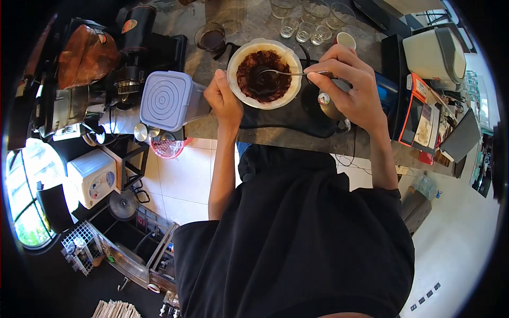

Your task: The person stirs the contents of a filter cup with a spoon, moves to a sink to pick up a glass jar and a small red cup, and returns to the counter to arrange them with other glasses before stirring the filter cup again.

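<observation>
A white bowl (295, 62) holds a dark brown, glossy mixture (265, 87), which is smeared up its inner wall. My left hand (225, 100) grips the bowl's left rim, thumb at the edge. Between the thumb and fingers of my right hand (347, 79) is the handle of a metal spoon (286, 72); its tip rests in the dark mixture. Under and beside the bowl lies a black surface (270, 117). A glass cup of dark liquid (212, 40) stands to the upper left of the bowl.
Left of my left hand stands a container with a lilac lid (166, 100). Small glasses (304, 33) and a white cup (346, 40) are at the counter's back right. A black grinder-like machine (137, 47) stands left; an orange-edged box (419, 111) lies right.
</observation>
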The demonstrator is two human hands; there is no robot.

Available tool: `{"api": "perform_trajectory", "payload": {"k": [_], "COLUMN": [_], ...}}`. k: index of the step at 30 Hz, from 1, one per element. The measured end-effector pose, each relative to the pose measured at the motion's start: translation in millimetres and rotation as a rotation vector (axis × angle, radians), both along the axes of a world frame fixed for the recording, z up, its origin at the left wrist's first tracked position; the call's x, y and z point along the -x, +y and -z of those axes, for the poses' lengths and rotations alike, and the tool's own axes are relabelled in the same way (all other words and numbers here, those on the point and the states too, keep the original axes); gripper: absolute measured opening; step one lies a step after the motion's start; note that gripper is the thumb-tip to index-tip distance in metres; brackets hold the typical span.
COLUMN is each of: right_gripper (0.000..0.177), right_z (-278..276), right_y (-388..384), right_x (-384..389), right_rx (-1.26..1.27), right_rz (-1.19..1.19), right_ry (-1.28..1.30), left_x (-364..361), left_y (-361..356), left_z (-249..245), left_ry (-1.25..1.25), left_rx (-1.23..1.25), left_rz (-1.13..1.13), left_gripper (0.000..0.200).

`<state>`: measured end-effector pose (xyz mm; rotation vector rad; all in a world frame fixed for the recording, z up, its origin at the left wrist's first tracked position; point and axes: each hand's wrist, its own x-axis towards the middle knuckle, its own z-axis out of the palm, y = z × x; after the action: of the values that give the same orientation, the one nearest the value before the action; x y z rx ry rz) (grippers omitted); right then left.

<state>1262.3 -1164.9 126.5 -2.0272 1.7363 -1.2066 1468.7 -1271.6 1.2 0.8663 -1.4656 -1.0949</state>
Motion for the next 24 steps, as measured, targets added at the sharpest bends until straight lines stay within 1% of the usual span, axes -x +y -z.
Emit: {"api": "perform_trajectory", "payload": {"k": [4,6,9,13,19,21,24], "right_gripper": [0.009,0.009,0.010,0.011,0.011,0.010,0.010], "right_z": [-0.1,2.6,0.6,-0.5,2.4,0.1,-3.7], "right_y": [-1.2,-3.4,-4.4,-4.5,-6.3,-4.0,-0.7], "right_x": [-3.7,-4.5,-4.6,-3.1,-6.6,-9.3,-7.4], "right_rx": [-0.082,-0.064,0.008,0.007,0.044,-0.055,-0.077], "right_rz": [-0.063,-0.096,-0.070,-0.069,0.002,0.066,0.052], "right_ry": [0.009,0.104,0.104,0.136,0.043,-0.105,-0.180], "left_x": [3.4,2.4,0.2,2.8,2.5,2.5,1.5], "left_y": [1.0,0.6,-0.2,0.4,0.6,1.2,0.8], "left_z": [-2.6,-3.1,-1.4,-1.5,-2.8,-4.7,-2.8], "left_ry": [0.015,0.004,-0.011,0.009,-0.005,-0.010,-0.017], "left_rx": [-0.022,-0.010,0.000,-0.014,-0.013,-0.013,-0.010], "left_rz": [-0.020,-0.011,-0.009,-0.013,-0.009,-0.014,-0.015], "left_gripper": [0.046,0.047,0.047,0.048,0.049,0.049,0.049]}}
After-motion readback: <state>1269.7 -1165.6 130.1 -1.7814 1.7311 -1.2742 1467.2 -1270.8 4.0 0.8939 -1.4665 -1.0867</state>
